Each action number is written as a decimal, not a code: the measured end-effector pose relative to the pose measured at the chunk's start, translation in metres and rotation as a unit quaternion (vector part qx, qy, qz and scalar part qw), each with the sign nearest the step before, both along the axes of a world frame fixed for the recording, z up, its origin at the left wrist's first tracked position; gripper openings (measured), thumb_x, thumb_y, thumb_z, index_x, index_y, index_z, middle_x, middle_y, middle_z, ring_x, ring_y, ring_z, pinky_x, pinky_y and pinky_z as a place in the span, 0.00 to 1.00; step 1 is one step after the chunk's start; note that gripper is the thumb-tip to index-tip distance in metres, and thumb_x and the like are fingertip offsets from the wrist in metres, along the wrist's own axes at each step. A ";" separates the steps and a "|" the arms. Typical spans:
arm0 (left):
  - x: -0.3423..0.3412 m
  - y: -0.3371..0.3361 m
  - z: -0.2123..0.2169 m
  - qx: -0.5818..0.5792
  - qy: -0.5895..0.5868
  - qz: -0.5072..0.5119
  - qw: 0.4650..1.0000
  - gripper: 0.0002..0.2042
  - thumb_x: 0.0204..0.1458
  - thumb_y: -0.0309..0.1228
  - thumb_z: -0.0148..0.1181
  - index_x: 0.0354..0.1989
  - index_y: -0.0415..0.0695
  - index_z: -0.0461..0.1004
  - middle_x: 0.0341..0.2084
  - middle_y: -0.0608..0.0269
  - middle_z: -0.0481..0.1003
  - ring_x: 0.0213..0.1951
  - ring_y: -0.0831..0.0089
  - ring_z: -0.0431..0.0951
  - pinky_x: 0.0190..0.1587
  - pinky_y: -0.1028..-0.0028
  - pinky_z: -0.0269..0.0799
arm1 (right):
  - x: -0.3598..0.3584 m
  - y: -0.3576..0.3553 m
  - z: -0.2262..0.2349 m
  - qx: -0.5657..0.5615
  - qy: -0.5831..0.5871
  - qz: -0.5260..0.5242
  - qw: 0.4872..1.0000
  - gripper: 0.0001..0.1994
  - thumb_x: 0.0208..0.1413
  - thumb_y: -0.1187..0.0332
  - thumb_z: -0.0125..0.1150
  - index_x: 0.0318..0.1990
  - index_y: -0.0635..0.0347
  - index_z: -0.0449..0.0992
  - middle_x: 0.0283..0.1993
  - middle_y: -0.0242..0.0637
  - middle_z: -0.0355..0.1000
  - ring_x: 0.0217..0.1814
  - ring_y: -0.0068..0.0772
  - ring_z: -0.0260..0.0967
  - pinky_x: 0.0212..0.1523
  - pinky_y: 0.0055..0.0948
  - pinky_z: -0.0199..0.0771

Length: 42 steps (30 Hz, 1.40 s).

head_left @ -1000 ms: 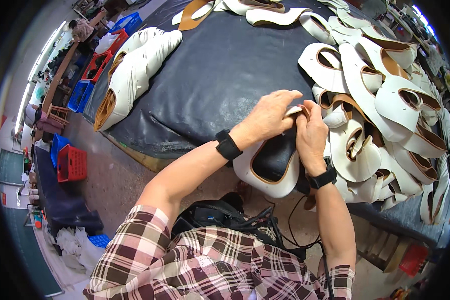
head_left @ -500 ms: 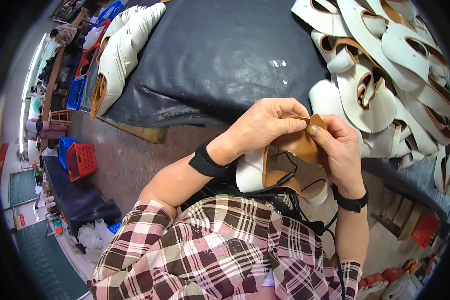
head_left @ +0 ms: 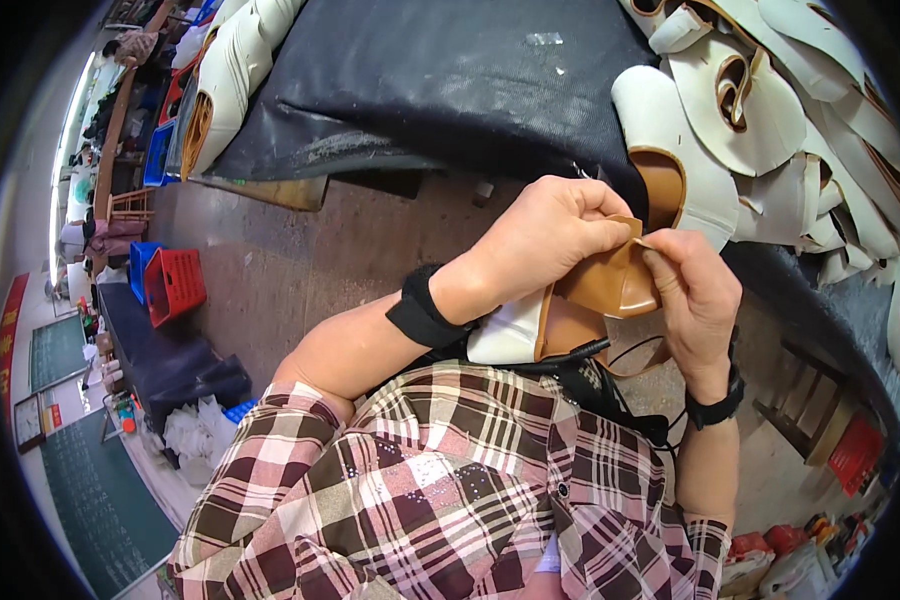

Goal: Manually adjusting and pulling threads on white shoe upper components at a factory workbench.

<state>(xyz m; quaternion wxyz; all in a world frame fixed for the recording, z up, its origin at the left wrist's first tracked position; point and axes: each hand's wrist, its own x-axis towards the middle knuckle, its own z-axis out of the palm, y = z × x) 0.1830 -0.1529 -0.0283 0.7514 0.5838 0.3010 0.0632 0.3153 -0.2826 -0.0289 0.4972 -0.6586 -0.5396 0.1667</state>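
Note:
Both hands pinch the upper edge of a curved leather piece (head_left: 610,283), tan on one face and white on the other. My left hand (head_left: 570,235) is closed on the edge, thumb and forefinger together. Close beside it, my right hand (head_left: 698,290) grips the same edge with the thumb against the tan face. The piece hangs down between my hands toward my lap, where its white face (head_left: 507,332) shows. Part of its lower end lies behind a black cable (head_left: 580,353). Black bands circle both wrists.
A dark covered table (head_left: 450,100) stands ahead. On its right lies a heap of similar white-and-tan pieces (head_left: 740,110); a stacked bundle (head_left: 235,80) rests at its left edge. Red and blue baskets (head_left: 175,287) and a dark bench (head_left: 160,350) are at left. A wooden stool (head_left: 805,405) stands at right.
The view has shifted, so the table and heap sit higher in it. My fingers have shifted along the leather edge, and the tan face between them has turned more into view.

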 end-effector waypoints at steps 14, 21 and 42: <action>-0.007 -0.023 -0.002 0.137 0.059 0.003 0.989 0.08 0.53 0.24 0.51 0.38 0.34 0.74 0.24 0.70 0.74 0.28 0.86 0.69 0.30 0.83 0.67 | 0.016 0.009 0.002 -0.094 -0.044 0.108 0.989 0.04 0.50 0.76 0.59 0.33 0.64 0.73 0.26 0.42 0.67 0.27 0.42 0.67 0.29 0.29 0.67; -0.004 -0.015 -0.003 0.132 0.046 0.011 0.990 0.07 0.53 0.23 0.52 0.37 0.35 0.74 0.25 0.69 0.74 0.28 0.86 0.70 0.30 0.83 0.67 | 0.017 0.018 0.002 -0.111 -0.052 0.104 0.987 0.04 0.51 0.75 0.59 0.33 0.64 0.73 0.28 0.43 0.67 0.28 0.44 0.67 0.30 0.31 0.67; -0.003 -0.001 0.002 0.221 0.046 0.079 0.971 0.05 0.51 0.24 0.55 0.33 0.36 0.75 0.18 0.70 0.73 0.23 0.89 0.67 0.24 0.84 0.64 | -0.001 0.032 -0.004 -0.052 -0.074 -0.023 0.996 0.06 0.49 0.75 0.62 0.34 0.64 0.73 0.28 0.41 0.71 0.27 0.37 0.70 0.29 0.28 0.69</action>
